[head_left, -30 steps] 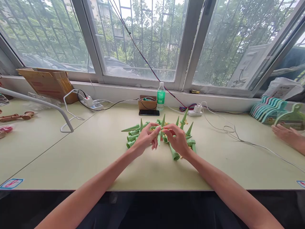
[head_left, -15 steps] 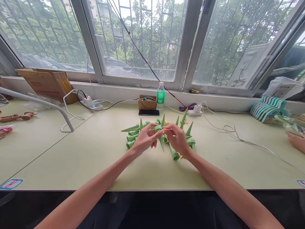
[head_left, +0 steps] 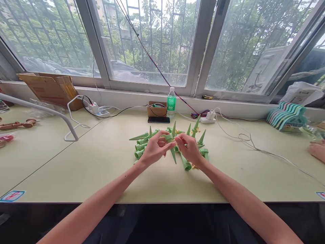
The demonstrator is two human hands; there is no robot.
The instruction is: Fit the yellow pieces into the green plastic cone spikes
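My left hand (head_left: 154, 149) has its thumb and fingers closed round the collar of a green plant watering spike (head_left: 169, 137). A pointed green tip slants down below that hand. At the collar's right side my right hand (head_left: 189, 147) is pinched, its fingertips close to the spike; whatever they grip is too small or hidden to make out. Around both hands lie several more green spikes and hollow tubes (head_left: 139, 154), some standing point up (head_left: 202, 137). Small yellow pieces (head_left: 194, 166) show among them, partly covered by the right hand.
Behind the pile are a black phone (head_left: 158, 120), a small cardboard box (head_left: 157, 110) and a water bottle (head_left: 171, 102). A white cable (head_left: 250, 144) crosses the right side, with toy-like hangers (head_left: 288, 115) beyond. Another person's hand (head_left: 317, 150) is at the right edge.
The lower green tip has shifted slightly right and down. My right fingers have curled a little more beside the collar. The other person's hand has moved slightly at the right edge.
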